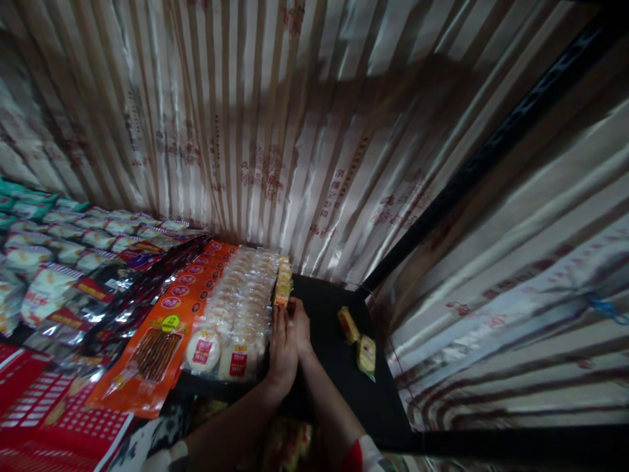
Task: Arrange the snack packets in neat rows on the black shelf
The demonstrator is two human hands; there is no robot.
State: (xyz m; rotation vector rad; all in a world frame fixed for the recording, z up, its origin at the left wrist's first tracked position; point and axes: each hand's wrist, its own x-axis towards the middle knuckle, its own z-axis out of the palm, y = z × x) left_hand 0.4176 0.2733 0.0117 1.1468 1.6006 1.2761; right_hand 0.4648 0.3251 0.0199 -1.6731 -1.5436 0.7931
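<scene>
A short row of small yellow-and-orange snack packets (284,282) stands at the right end of the goods on the black shelf (339,387). My left hand (283,351) is at the near end of this row, fingers stretched forward and close together. Pressed beside it, my right hand (301,324) bends its fingertips round the nearest yellow packet; the dim light blurs the exact grip. Left of my hands run two rows of clear-wrapped round crackers (239,359) with red labels. Two loose yellow packets, one upper (348,325) and one lower (366,354), lie to the right.
Orange bags of brown sticks (157,351) adjoin the crackers, then dark shiny bags (122,288) and white snack bags (49,288). A red plastic basket (63,413) occupies the lower left. Striped wrapping (255,131) covers the back, and a black post (417,236) slants at right.
</scene>
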